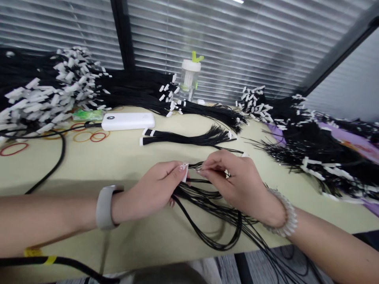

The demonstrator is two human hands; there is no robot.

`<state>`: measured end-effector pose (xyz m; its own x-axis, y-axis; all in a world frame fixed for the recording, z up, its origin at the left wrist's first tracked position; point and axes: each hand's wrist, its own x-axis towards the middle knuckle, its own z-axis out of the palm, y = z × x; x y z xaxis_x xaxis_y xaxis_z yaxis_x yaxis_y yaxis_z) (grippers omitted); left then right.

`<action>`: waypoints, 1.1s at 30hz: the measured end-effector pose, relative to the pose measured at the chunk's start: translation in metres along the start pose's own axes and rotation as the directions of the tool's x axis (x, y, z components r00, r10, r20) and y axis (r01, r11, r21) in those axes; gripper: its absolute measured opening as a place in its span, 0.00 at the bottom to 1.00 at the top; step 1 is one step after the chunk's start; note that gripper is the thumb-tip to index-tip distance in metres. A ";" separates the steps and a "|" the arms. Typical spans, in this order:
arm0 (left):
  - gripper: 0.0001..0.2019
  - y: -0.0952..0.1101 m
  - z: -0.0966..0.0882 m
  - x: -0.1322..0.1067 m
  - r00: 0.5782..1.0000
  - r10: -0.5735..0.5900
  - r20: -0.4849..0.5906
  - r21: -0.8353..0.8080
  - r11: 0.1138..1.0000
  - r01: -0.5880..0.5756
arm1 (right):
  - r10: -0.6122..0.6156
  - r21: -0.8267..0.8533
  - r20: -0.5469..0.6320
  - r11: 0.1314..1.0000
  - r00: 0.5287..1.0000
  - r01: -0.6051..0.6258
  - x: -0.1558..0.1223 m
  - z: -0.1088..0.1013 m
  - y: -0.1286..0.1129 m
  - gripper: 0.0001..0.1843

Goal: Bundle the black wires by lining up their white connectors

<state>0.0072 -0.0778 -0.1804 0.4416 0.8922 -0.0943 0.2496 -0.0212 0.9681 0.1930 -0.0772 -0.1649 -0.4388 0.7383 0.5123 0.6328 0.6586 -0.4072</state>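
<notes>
My left hand [154,189], with a grey wristband, is closed in a pinch on a bunch of thin black cords [207,197] with white end tags at the table's near middle. My right hand [233,179], with a clear bead bracelet, is closed on the same bunch from the right, fingertips almost meeting the left. The cords loop over the table [118,165] and trail off its front edge to the right.
A tied bundle of black cords [183,138] lies just beyond my hands. Big heaps of white-tagged cords [44,98] sit at far left and at right [310,146]. A white power bank [128,121], rubber bands [89,136], a clear bottle [189,79] and a thick black cable [56,161] lie about.
</notes>
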 end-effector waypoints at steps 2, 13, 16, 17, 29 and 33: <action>0.18 0.000 0.000 0.000 1.000 -0.002 0.013 0.014 1.000 0.002 | 0.010 -0.009 0.006 1.000 1.000 -0.010 0.000 0.000 -0.001 0.02; 0.18 0.003 0.000 -0.001 0.999 0.006 0.048 0.060 0.998 -0.009 | 0.008 -0.028 0.036 1.000 0.999 -0.007 0.000 0.003 -0.002 0.02; 0.18 0.004 0.000 -0.001 0.998 0.009 0.054 0.071 0.997 -0.013 | 0.008 -0.040 0.062 0.999 0.998 -0.005 0.000 0.001 -0.001 0.02; 0.18 0.004 0.000 -0.001 0.998 0.006 0.059 0.076 0.997 -0.010 | 0.007 -0.040 0.067 0.999 0.998 -0.005 0.000 0.001 -0.001 0.02; 0.18 0.000 0.000 0.002 0.995 0.014 0.103 0.136 0.990 -0.028 | -0.033 -0.058 0.020 0.998 0.999 0.034 -0.001 0.003 -0.005 0.05; 0.17 0.001 0.001 0.003 0.992 0.035 0.122 0.160 0.986 -0.054 | -0.053 -0.059 0.002 0.997 0.999 0.053 -0.002 0.004 -0.006 0.07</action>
<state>0.0091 -0.0758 -0.1799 0.5515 0.8295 -0.0879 0.3597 -0.1414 0.9223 0.1877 -0.0818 -0.1670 -0.4726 0.7027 0.5318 0.6456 0.6868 -0.3339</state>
